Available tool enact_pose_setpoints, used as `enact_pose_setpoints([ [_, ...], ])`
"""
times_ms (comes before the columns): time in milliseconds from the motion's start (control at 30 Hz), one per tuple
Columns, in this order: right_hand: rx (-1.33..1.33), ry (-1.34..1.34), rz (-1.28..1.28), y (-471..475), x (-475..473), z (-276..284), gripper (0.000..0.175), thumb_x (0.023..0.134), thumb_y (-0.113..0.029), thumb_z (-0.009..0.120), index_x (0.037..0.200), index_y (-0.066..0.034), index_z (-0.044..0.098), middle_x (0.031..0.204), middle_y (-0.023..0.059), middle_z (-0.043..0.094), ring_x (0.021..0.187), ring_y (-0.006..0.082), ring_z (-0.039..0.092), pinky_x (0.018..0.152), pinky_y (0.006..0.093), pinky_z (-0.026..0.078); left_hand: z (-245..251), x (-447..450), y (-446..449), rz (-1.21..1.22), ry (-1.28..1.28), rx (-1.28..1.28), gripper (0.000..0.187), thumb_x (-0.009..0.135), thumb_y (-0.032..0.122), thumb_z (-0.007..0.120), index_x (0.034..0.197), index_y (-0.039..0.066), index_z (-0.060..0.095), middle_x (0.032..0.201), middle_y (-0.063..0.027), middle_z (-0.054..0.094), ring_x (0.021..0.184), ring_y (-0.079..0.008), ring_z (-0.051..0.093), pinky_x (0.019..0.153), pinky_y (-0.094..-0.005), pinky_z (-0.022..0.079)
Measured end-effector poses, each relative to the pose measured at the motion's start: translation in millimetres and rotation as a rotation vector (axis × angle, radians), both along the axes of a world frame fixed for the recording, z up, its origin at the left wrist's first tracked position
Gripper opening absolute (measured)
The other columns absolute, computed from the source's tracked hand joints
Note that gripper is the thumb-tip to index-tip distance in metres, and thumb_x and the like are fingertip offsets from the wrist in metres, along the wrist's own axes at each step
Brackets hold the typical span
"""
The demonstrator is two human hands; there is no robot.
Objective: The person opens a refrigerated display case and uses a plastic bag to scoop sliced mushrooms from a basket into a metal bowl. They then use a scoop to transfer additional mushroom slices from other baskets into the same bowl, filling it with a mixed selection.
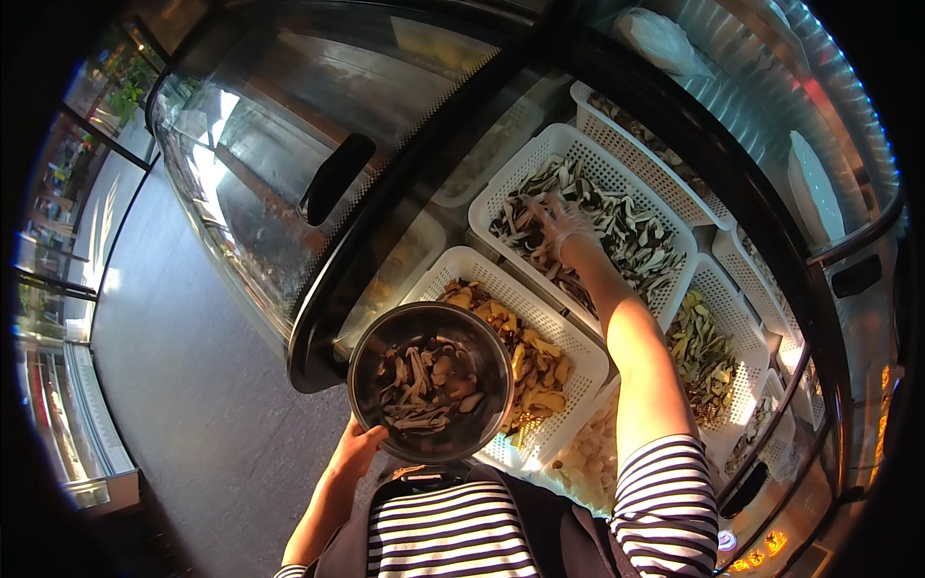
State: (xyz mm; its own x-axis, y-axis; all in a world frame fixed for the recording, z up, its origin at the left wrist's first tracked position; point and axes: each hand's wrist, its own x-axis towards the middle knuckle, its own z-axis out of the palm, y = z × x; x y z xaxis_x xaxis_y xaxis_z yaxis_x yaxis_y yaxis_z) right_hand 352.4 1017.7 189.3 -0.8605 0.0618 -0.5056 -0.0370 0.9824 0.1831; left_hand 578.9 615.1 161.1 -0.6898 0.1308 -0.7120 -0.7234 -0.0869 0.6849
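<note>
My left hand (359,444) grips the rim of a round metal bowl (502,376), low and in front of me. Inside the bowl lie several sliced mushrooms (426,383). My right hand (564,225), in a clear thin glove, reaches into a white perforated plastic basket (498,184) of sliced mushrooms (636,231), grey-white and brown. Its fingers are spread and partly sunk among the pieces at the basket's left; whether they hold any I cannot tell. The bowl overlaps the corner of a second white basket (585,347) that holds yellow-brown mushroom pieces (542,368).
More white baskets stand around, one with greenish-yellow slices (701,347) at the right. A black-framed curved glass lid (289,166) with a black handle (337,178) is at the left. A black frame bar (712,155) arches over the right. Plastic bags (661,43) lie beyond it.
</note>
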Motion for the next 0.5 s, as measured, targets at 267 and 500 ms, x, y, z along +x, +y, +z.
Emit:
enact_pose_setpoints([
  [267, -0.581, 0.116, -0.298, 26, 4, 6, 0.054, 0.088, -0.013, 0.049, 0.137, -0.0225, 0.029, 0.144, 0.0012, 0.024, 0.128, 0.0238, 0.029, 0.101, 0.0299, 0.035, 31, 10, -7, 0.022, -0.034, -0.014, 0.041, 0.074, -0.003, 0.05, 0.114, 0.003, 0.047, 0.097, -0.009, 0.062, 0.085, -0.02, 0.061, 0.072, -0.0327, 0.052],
  [500, -1.955, 0.437, -0.424, 6, 74, 27, 0.028, 0.077, -0.002, 0.062, 0.104, -0.0085, 0.057, 0.102, 0.0084, 0.058, 0.085, 0.018, 0.059, 0.071, 0.026, 0.056, 2, -4, 36, -0.037, 0.113, 0.138, 0.051, 0.077, 0.001, 0.052, 0.125, 0.006, 0.034, 0.099, -0.007, 0.057, 0.082, -0.0155, 0.057, 0.064, -0.0274, 0.049],
])
